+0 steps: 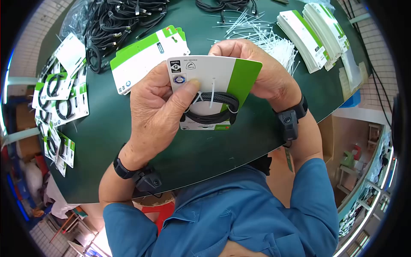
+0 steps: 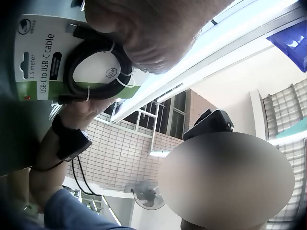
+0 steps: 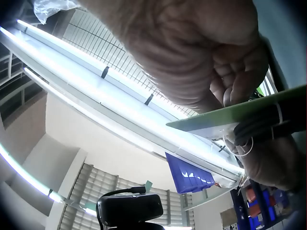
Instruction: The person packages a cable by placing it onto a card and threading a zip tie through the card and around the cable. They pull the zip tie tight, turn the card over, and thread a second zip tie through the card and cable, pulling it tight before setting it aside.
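Note:
In the head view, the left hand (image 1: 154,107) grips a white and green card (image 1: 218,70), its thumb pressed on the front beside a coiled black cable (image 1: 214,118). A thin white tie (image 1: 212,92) sticks up from the card above the coil. The right hand (image 1: 269,70) is behind the card's green side; its fingertips are hidden there. Printed text, "USB-C to USB-C cable", shows on the card (image 2: 33,57) in the left wrist view. Bent fingers of the right hand (image 3: 192,52) lie close behind the card (image 3: 216,117) in the right wrist view, their hold unclear.
Carded cables (image 1: 64,107) lie in a pile at the left. A cable heap (image 1: 124,21) and flat cards (image 1: 145,60) are beyond the left hand. Loose white ties (image 1: 257,38) spread beyond the right hand, with card stacks (image 1: 304,40) at the right.

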{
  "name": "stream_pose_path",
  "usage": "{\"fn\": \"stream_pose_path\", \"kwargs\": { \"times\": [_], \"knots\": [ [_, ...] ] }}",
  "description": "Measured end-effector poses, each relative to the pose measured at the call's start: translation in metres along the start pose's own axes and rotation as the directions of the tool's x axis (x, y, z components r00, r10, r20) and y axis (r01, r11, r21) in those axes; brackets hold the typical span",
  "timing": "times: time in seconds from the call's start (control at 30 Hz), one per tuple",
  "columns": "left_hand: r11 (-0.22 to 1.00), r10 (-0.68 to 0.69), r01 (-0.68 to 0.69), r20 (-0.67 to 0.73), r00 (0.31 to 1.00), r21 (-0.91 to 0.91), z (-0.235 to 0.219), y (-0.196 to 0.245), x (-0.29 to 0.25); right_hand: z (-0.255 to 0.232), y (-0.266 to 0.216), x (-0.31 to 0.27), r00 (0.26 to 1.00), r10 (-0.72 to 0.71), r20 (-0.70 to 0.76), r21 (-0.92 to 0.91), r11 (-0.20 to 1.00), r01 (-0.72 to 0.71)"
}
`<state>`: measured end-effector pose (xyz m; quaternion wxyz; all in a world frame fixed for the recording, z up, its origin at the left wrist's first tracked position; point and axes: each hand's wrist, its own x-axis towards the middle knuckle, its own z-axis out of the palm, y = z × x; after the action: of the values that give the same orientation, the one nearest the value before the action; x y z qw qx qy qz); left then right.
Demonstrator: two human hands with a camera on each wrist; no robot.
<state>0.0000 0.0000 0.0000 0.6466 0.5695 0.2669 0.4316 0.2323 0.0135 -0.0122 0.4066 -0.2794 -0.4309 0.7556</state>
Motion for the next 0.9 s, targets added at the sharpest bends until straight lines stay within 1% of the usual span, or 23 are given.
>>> {"fn": "stream_pose_path", "kwargs": {
  "times": [0.07, 0.1, 0.2, 0.27, 0.3, 0.37, 0.4, 0.47, 0.5, 0.57, 0.6, 0.67, 0.7, 0.77, 0.8, 0.83, 0.9],
  "knots": [
    [1.000, 0.016, -0.016, -0.042, 0.999, 0.002, -0.002, 0.002, -0.001, 0.004, 0.004, 0.002, 0.999, 0.029, 0.019, 0.068, 0.997, -0.030],
    [0.999, 0.036, -0.035, -0.026, 0.999, 0.022, 0.001, -0.001, 0.003, -0.001, 0.001, 0.001, 1.000, -0.001, 0.025, 0.061, 0.998, -0.001],
    [0.998, 0.014, -0.014, -0.002, 1.000, 0.061, 0.001, 0.000, 0.001, 0.000, 0.002, -0.001, 1.000, -0.001, 0.030, 0.074, 0.997, -0.001],
    [0.997, 0.036, -0.036, -0.002, 0.999, 0.066, 0.002, 0.000, 0.002, 0.001, 0.002, 0.000, 0.999, -0.027, 0.026, 0.038, 0.999, 0.026],
    [0.997, 0.028, -0.028, 0.004, 1.000, 0.075, 0.002, 0.000, 0.002, 0.001, 0.003, 0.000, 0.999, -0.034, 0.024, 0.049, 0.998, 0.032],
    [0.999, 0.030, -0.030, -0.002, 1.000, 0.016, 0.002, -0.001, 0.002, 0.002, 0.002, 0.000, 0.993, -0.114, 0.035, -0.021, 0.993, 0.115],
    [0.999, 0.024, -0.024, 0.002, 1.000, 0.024, 0.003, 0.000, 0.002, 0.003, 0.001, 0.000, 0.992, -0.121, 0.034, -0.012, 0.993, 0.121],
    [0.992, 0.068, -0.071, 0.028, 0.997, 0.105, 0.005, 0.001, 0.000, 0.006, -0.002, 0.001, 0.986, -0.142, -0.082, -0.088, 0.987, 0.135],
    [0.992, 0.064, -0.067, 0.033, 0.997, 0.109, 0.005, 0.001, 0.000, 0.006, -0.001, 0.001, 0.986, -0.146, -0.086, -0.083, 0.987, 0.139],
    [0.996, 0.038, -0.042, 0.042, 0.998, 0.081, 0.006, 0.001, -0.001, 0.006, 0.000, 0.001, 0.973, -0.179, -0.146, -0.146, 0.977, 0.158],
    [0.996, 0.037, -0.041, 0.046, 0.998, 0.082, 0.006, 0.001, -0.002, 0.006, 0.000, 0.001, 0.972, -0.182, -0.149, -0.145, 0.976, 0.160],
    [0.999, -0.037, 0.037, 0.015, 0.999, 0.004, 0.005, 0.003, -0.004, 0.007, 0.002, 0.001, 0.969, -0.189, -0.160, -0.195, 0.968, 0.157],
    [0.999, -0.039, 0.039, 0.017, 0.999, 0.004, 0.007, 0.004, -0.004, 0.007, 0.003, 0.001, 0.968, -0.189, -0.162, -0.194, 0.968, 0.157],
    [0.996, 0.053, -0.060, 0.095, 0.994, 0.073, 0.012, 0.006, -0.004, 0.007, 0.004, 0.001, 0.968, -0.196, -0.157, -0.174, 0.970, 0.168],
    [0.992, 0.040, -0.053, 0.109, 0.993, 0.112, 0.013, 0.004, -0.003, 0.007, 0.004, 0.001, 0.968, -0.195, -0.159, -0.172, 0.971, 0.168],
    [0.992, 0.039, -0.051, 0.109, 0.993, 0.112, 0.015, 0.003, -0.003, 0.006, 0.004, 0.001, 0.965, -0.196, -0.177, -0.170, 0.971, 0.166],
    [0.979, 0.014, -0.010, -0.018, 1.000, 0.202, 0.021, -0.001, -0.003, 0.006, 0.004, 0.001, 0.961, -0.197, -0.193, -0.171, 0.971, 0.165]
  ]
}}
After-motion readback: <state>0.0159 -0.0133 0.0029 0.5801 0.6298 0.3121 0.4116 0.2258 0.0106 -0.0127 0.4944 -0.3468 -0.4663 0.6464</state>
